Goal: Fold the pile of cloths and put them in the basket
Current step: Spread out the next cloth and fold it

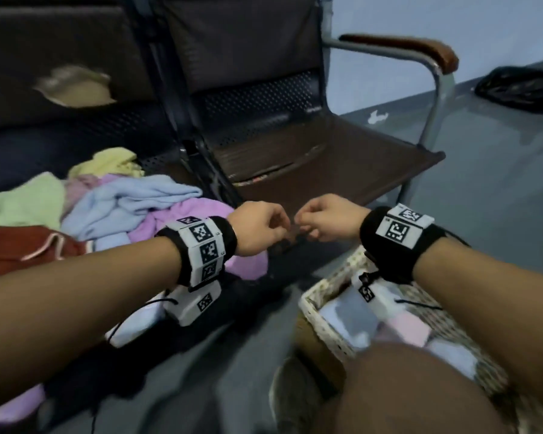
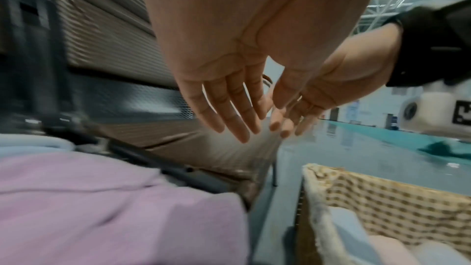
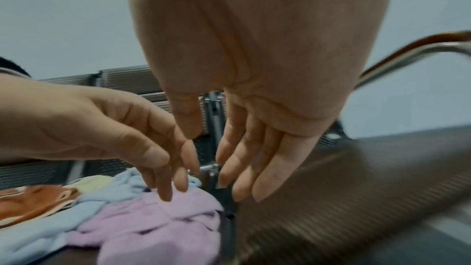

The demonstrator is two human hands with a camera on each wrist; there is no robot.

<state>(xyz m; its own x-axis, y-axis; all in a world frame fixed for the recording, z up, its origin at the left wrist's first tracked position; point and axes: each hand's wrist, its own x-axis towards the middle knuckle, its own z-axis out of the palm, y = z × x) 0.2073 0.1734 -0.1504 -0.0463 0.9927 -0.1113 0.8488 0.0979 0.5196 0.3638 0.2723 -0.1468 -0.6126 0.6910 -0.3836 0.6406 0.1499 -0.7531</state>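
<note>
My left hand (image 1: 257,228) and right hand (image 1: 326,219) hover nearly touching, fingers relaxed, empty, beside the cloth pile (image 1: 113,202).

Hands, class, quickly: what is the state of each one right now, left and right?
Left hand: open, fingers relaxed and extended above the crumpled lilac cloth, holding nothing.
Right hand: open, fingers straight, holding nothing.

Loose pile of pastel terry cloths (image 1: 116,198): on bench seat, left of and below left-hand fingers (image 3: 175,168). Woven wicker basket (image 2: 382,194) holding folded cloths (image 1: 398,327): on floor, below right-hand fingers (image 3: 242,168). Brown perforated metal seat (image 1: 326,151): beyond the fingertips.
</note>
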